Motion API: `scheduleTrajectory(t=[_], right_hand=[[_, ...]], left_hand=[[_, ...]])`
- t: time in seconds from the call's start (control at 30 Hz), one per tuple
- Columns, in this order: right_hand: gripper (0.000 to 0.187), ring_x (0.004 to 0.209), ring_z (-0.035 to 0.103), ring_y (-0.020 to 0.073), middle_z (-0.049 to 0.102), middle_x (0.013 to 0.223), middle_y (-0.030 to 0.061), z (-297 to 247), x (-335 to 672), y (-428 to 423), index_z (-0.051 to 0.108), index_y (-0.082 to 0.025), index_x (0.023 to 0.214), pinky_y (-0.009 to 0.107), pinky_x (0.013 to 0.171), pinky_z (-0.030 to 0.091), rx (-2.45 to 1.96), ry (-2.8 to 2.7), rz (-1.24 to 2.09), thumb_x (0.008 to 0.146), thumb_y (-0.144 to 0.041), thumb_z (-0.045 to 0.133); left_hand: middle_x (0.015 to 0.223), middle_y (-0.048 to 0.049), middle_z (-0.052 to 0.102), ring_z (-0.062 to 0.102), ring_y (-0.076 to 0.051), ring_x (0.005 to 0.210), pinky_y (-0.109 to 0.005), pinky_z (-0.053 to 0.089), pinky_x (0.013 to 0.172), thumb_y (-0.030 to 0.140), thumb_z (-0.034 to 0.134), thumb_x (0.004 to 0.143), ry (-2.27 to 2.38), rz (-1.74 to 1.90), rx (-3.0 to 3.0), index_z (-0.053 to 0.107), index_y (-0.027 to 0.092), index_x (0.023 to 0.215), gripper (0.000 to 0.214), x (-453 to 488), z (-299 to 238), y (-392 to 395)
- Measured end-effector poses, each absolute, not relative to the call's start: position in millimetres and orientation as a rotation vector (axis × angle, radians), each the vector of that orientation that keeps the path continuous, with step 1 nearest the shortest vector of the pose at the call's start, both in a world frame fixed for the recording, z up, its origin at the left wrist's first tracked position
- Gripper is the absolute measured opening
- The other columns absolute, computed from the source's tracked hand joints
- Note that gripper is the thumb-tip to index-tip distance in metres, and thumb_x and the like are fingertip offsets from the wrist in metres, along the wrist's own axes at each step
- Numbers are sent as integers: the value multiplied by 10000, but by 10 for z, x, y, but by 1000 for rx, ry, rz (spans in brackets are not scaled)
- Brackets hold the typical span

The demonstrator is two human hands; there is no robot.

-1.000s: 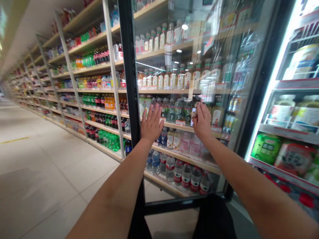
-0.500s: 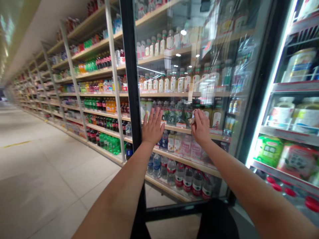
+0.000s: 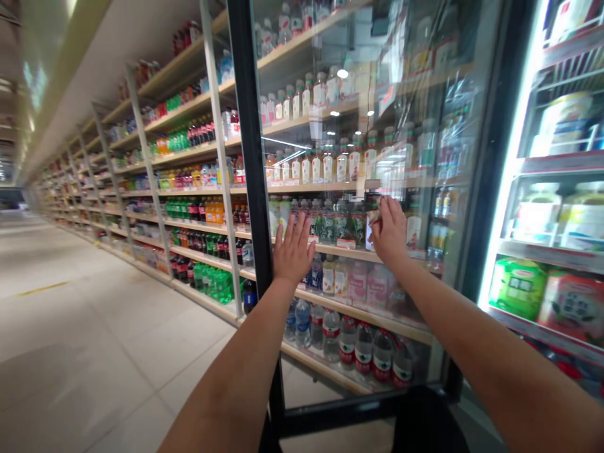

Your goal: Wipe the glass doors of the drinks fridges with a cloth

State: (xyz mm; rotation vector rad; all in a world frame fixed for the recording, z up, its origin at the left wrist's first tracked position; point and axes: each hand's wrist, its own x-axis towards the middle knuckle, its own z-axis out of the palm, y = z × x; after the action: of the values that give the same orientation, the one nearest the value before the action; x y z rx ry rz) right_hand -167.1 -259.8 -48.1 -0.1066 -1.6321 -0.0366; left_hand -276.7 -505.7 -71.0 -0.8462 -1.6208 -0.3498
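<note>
An open glass fridge door [image 3: 358, 94] with a black frame stands in front of me. My left hand [image 3: 293, 250] lies flat against the glass with its fingers spread, close to the door's left frame. My right hand [image 3: 389, 231] presses on the glass farther right, fingers closed round a small crumpled wad [image 3: 372, 220] that I cannot make out. Through the glass I see shelves of drink bottles.
Long store shelves [image 3: 189, 189] full of bottled drinks run down the left side beside a tiled aisle floor [image 3: 94, 340]. On the right, the lit fridge interior [image 3: 557, 239] holds packaged goods on wire racks.
Both hands have stayed on the glass; the right hand shifted slightly right and up. The view has tilted up and the door sits a little farther right.
</note>
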Motion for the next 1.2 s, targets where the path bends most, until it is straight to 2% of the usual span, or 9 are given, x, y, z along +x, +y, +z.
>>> scheduleTrajectory(t=[0.27, 0.5, 0.6, 0.7, 0.8, 0.93, 1.1, 1.2], right_hand=[[632, 1528, 335, 299, 435, 1602, 170, -613, -1693, -2698, 354, -158, 1583, 569, 1224, 314, -98, -1647, -71, 959, -235, 414], [645, 1540, 319, 306, 405, 1625, 172, -657, -1645, -2718, 324, -178, 1596, 571, 1230, 296, -37, -1715, -116, 1010, -412, 452], [584, 1537, 329, 288, 416, 1622, 159, -584, -1661, -2650, 355, -203, 1584, 561, 1228, 304, -58, -1709, -94, 1038, -403, 406], [568, 1529, 337, 303, 418, 1614, 184, -501, -1670, -2599, 394, -166, 1562, 559, 1219, 318, -186, -1603, -7, 1040, -391, 399], [563, 1530, 334, 305, 418, 1613, 191, -483, -1651, -2621, 411, -136, 1549, 549, 1231, 300, -148, -1642, -59, 1034, -362, 421], [550, 1520, 359, 282, 440, 1609, 155, -475, -1632, -2664, 420, -170, 1547, 531, 1234, 305, -24, -1728, -122, 1026, -345, 443], [569, 1508, 371, 316, 448, 1590, 208, -433, -1661, -2679, 428, -106, 1534, 548, 1210, 334, -173, -1582, -12, 1017, -343, 447], [548, 1518, 365, 292, 459, 1594, 171, -470, -1652, -2715, 429, -140, 1541, 534, 1233, 297, -41, -1699, -142, 1032, -342, 434]], left_hand=[[1643, -125, 356, 209, -269, 1578, -502, 152, 1303, 332, 435, 1047, -1603, -351, -848, 366, 114, 1581, 582, -2753, -709, -5071], [1647, -119, 342, 205, -265, 1578, -502, 150, 1305, 331, 439, 1044, -1600, -327, -830, 369, 117, 1581, 582, -2764, -720, -5068], [1648, -112, 334, 212, -268, 1575, -496, 149, 1306, 334, 431, 1049, -1599, -304, -811, 366, 121, 1584, 579, -2773, -730, -5064], [1658, -96, 310, 198, -286, 1575, -521, 160, 1300, 333, 450, 1044, -1618, -289, -813, 374, 175, 1588, 572, -2771, -735, -5062], [1668, -77, 279, 173, -296, 1579, -552, 153, 1296, 325, 467, 1036, -1653, -282, -825, 379, 232, 1589, 568, -2756, -731, -5060], [1663, -79, 288, 171, -287, 1581, -561, 136, 1299, 318, 460, 1035, -1686, -282, -831, 369, 229, 1593, 572, -2739, -721, -5061], [1655, -76, 314, 194, -287, 1577, -560, 162, 1298, 298, 452, 1032, -1679, -287, -845, 382, 217, 1587, 565, -2731, -718, -5070], [1657, -77, 307, 188, -292, 1578, -570, 175, 1293, 292, 468, 1023, -1678, -301, -860, 375, 221, 1591, 579, -2726, -718, -5077]])
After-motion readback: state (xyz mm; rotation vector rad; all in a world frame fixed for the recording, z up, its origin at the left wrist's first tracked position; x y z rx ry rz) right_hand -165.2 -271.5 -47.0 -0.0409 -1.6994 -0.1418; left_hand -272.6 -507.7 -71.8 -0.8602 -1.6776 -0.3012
